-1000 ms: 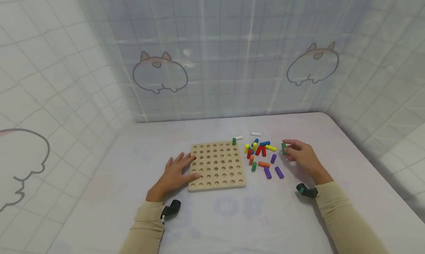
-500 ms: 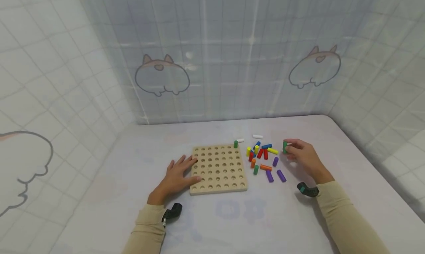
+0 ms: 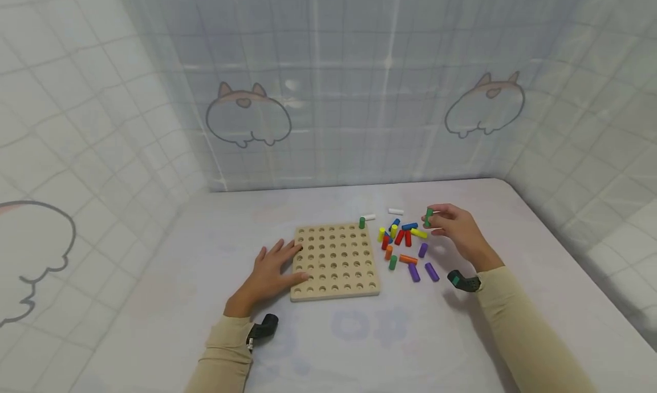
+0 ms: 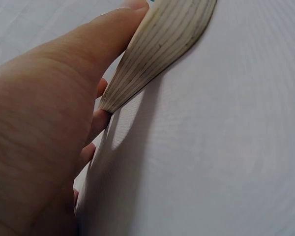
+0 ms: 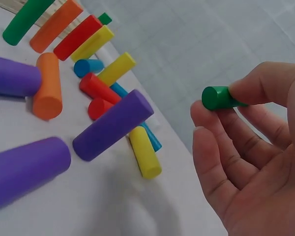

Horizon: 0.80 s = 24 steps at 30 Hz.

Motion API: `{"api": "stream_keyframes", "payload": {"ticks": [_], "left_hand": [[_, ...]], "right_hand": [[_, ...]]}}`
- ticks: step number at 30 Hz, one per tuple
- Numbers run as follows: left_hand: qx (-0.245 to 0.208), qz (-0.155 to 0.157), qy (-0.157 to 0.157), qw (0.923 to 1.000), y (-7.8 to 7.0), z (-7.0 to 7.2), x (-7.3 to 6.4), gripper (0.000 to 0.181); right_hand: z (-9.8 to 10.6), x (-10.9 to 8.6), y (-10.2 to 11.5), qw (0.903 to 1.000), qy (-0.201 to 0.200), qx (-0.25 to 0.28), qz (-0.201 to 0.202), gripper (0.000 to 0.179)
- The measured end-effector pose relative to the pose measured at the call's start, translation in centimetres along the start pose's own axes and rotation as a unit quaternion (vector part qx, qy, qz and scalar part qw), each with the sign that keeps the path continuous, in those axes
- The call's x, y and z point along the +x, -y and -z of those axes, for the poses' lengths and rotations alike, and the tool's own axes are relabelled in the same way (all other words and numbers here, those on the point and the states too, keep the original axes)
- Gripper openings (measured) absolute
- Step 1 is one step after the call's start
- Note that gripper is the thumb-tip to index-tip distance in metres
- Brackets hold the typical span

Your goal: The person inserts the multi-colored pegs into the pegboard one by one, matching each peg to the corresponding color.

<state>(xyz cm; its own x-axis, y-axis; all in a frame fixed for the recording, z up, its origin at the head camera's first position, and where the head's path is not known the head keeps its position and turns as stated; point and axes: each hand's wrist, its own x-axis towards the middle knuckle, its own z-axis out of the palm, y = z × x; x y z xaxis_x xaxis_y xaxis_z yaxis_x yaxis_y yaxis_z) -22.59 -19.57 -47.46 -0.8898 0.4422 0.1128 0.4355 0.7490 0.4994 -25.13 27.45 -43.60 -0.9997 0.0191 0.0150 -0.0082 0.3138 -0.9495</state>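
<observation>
Two beige sleeves (image 3: 226, 350) reach in over the near side of the surface (image 3: 421, 347), each with a dark device (image 3: 263, 328) at the wrist. Of the person's hands, the left hand (image 3: 271, 276) lies relaxed with fingers spread, grasping nothing, its thumb and fingertips touching the left edge of a wooden board (image 3: 336, 295) drilled with rows of holes.

Loose pegs lie off the board's right edge: nearest, two lying purple pegs (image 3: 414, 272) and an upright green peg (image 3: 392, 262). Past them come orange pegs (image 3: 408, 259), a third purple one, red pegs (image 3: 408, 238), yellow pegs (image 3: 382, 234) and blue pegs (image 3: 409, 226).

Toward the surface's right edge, the right hand (image 3: 458, 231) pinches a held green peg (image 3: 428, 218) between thumb and fingers, beside the far part of this cluster. Another green peg stands in the board's far right corner hole. Two white pegs (image 3: 396, 211) lie nearest the surface's far edge, beyond which hangs a gridded cloth (image 3: 328, 153) with cartoon outlines.
</observation>
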Motion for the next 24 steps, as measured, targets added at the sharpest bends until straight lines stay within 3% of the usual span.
{"api": "stream_keyframes", "payload": {"ticks": [10,24], "left_hand": [[-0.002,-0.002,0.003,1.0000,0.3,0.0,-0.1,0.086],[0.002,0.001,0.008,1.0000,0.0,0.1,0.1,0.086]], "right_hand": [[-0.4,0.6,0.9,0.9994,0.024,0.025,0.000,0.050],[-2.3,2.5,4.0,0.9968,0.072,0.029,0.019,0.045]]}}
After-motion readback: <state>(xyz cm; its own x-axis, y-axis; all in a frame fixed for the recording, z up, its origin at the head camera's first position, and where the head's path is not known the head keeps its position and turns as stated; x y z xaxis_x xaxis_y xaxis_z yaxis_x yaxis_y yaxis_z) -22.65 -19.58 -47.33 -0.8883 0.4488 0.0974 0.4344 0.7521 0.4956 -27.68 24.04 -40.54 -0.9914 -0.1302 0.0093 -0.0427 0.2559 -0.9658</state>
